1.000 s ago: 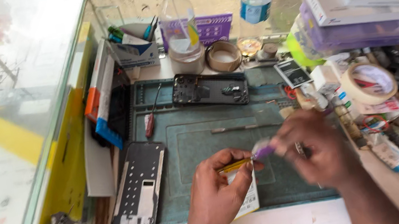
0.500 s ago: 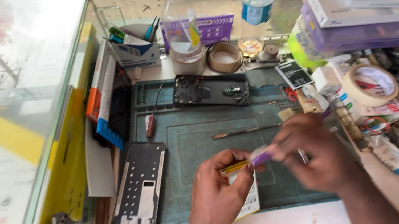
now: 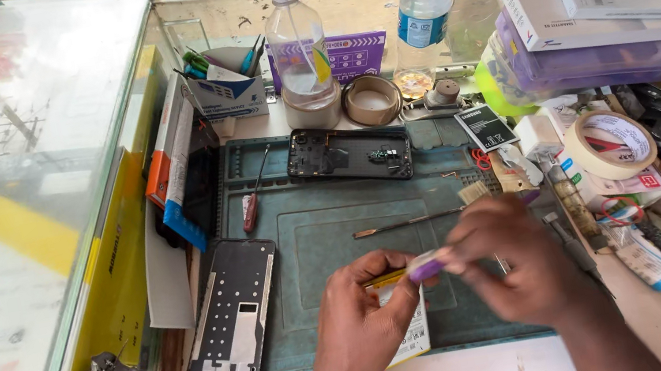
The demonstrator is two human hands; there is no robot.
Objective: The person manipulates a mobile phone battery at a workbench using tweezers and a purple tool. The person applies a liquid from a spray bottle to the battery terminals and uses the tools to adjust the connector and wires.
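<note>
Over the near part of a green work mat point(image 3: 339, 238), my left hand point(image 3: 363, 323) pinches a small yellow item against a flat white battery point(image 3: 413, 333) lying under it. My right hand point(image 3: 518, 266) is blurred and holds a small purple tool point(image 3: 427, 268) at the point where the two hands meet. An opened black phone body point(image 3: 350, 153) lies at the mat's far edge. A black phone back frame point(image 3: 231, 311) lies on the mat's left edge.
A metal spudger point(image 3: 408, 222) and a red-handled screwdriver point(image 3: 250, 212) lie on the mat. A spray bottle point(image 3: 298, 48), a water bottle point(image 3: 421, 5), tape rolls point(image 3: 610, 143), stacked boxes point(image 3: 592, 34) and tubes crowd the back and right. A glass counter point(image 3: 16, 175) stands left.
My right hand has shifted slightly left and nearer with the purple tool. The left hand stays on the battery.
</note>
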